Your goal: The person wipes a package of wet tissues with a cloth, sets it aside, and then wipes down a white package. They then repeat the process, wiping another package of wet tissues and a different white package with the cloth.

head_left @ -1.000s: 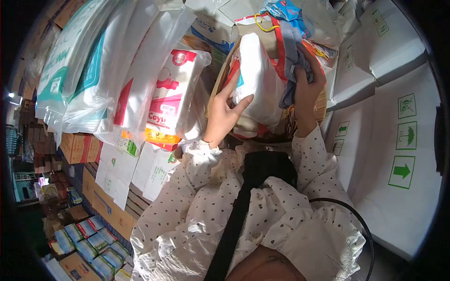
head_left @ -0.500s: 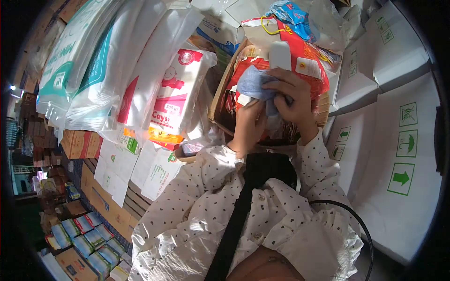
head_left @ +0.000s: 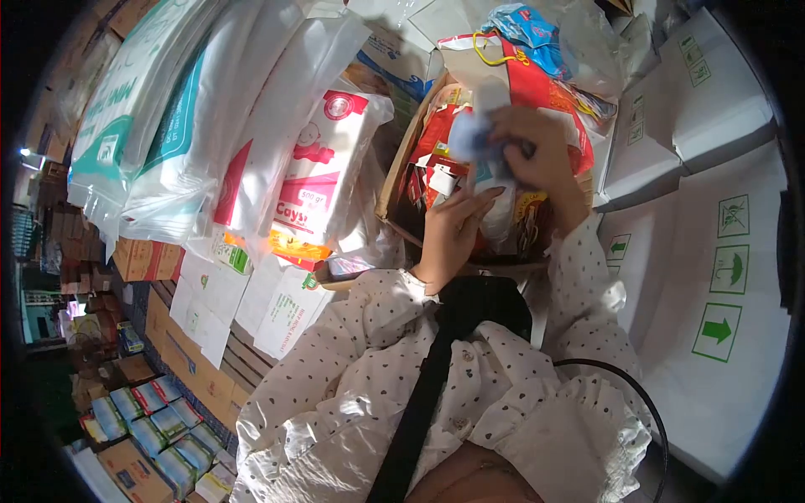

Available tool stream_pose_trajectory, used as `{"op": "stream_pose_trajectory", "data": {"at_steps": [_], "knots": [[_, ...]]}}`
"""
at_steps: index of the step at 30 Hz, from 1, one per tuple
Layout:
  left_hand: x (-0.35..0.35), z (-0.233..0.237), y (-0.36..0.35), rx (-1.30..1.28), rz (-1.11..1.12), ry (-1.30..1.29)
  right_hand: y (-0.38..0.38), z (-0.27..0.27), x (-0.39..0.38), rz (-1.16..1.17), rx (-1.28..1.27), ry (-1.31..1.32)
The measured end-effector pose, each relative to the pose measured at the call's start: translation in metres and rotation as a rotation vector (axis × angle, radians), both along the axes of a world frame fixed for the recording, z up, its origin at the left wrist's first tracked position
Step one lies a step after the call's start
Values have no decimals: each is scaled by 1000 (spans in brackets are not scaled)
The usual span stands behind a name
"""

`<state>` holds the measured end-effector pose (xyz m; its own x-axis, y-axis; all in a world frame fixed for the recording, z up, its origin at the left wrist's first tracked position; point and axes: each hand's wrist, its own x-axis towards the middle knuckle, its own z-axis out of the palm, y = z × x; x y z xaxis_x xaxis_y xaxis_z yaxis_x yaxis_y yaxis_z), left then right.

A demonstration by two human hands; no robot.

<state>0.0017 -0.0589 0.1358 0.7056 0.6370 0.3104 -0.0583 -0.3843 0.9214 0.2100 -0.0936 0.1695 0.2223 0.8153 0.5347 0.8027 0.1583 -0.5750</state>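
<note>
In the head view, my right hand (head_left: 537, 151) is closed on a crumpled blue cloth (head_left: 468, 138), which is smeared by motion. The cloth wraps around a white plastic bottle (head_left: 493, 96), whose pale upper end shows blurred above it. Lower down, my left hand (head_left: 453, 230) grips the bottle's near end, with fingers and thumb around it. Below both hands is an open cardboard box (head_left: 394, 180) holding red packets (head_left: 432, 138) and other small packages. Part of the bottle is hidden by the cloth and fingers.
Plastic-wrapped white packs (head_left: 323, 168) stand at the left of the box. White cartons (head_left: 713, 277) with green symbols line the right side. A blue plastic packet (head_left: 528, 38) lies at the far side. Stacked goods (head_left: 151, 419) sit on the floor at lower left.
My right hand and the cloth have shifted right and slightly up along the bottle. My left hand has moved slightly down and right, and more of the box's contents shows.
</note>
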Motion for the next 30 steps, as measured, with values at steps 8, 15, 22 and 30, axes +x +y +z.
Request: {"op": "stream_pose_trajectory", "data": {"at_steps": [8, 15, 22, 30], "knots": [[-3, -10, -8, -36, -33, 41, -40, -3, -19, 226, -23, 340], [0, 2, -17, -5, -172, -20, 10, 5, 20, -88, 86, -66], [3, 4, -10, -81, -111, -19, 1, -10, 8, -153, 8, -90], [-7, -3, 0, -68, 10, 71, -45, -9, -38, 23, 9, 208]]}}
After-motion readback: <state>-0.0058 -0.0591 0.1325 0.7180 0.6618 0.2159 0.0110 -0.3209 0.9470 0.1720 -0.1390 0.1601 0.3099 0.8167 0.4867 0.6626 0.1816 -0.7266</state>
